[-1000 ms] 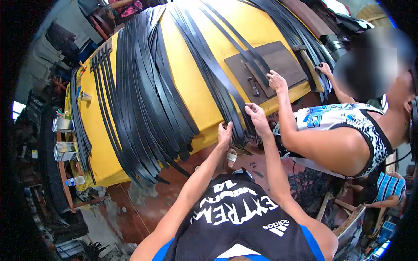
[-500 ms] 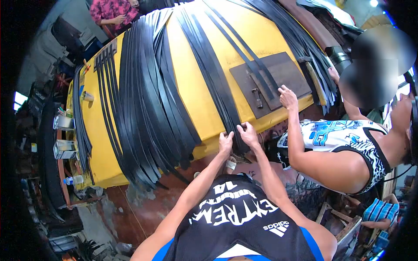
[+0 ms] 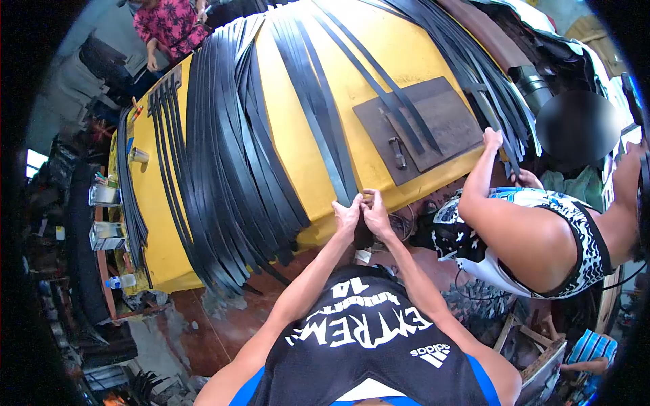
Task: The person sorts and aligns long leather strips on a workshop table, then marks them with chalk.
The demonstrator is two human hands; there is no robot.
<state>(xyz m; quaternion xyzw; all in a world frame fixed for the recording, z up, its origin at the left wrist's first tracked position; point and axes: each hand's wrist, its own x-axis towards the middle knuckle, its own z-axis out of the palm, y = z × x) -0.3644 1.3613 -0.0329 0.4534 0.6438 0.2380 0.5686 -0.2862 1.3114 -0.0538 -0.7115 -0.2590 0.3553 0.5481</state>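
Note:
My left hand (image 3: 347, 215) pinches the near end of a narrow stack of long black straps (image 3: 315, 101) at the table's front edge. Right beside it, my right hand (image 3: 375, 214) has its fingers closed at the same strap ends, almost touching the left. The straps run away from me over the yellow tabletop (image 3: 298, 155) toward the far side. Their very tips are hidden by my fingers. To the left lies a wide bundle of black straps (image 3: 223, 149), its ends hanging over the edge.
On the right is a dark board (image 3: 443, 115) with two straps and a small tool (image 3: 397, 153). A co-worker's hand (image 3: 493, 138) is at another strap bundle (image 3: 467, 61). A person in a pink patterned shirt (image 3: 172, 30) stands at the far left. A cup (image 3: 139, 155) is near the left edge.
My hands have come closer together and slightly left, with the strap ends drawn into a narrower stack. The co-worker's hand has moved from the board to the straps at right.

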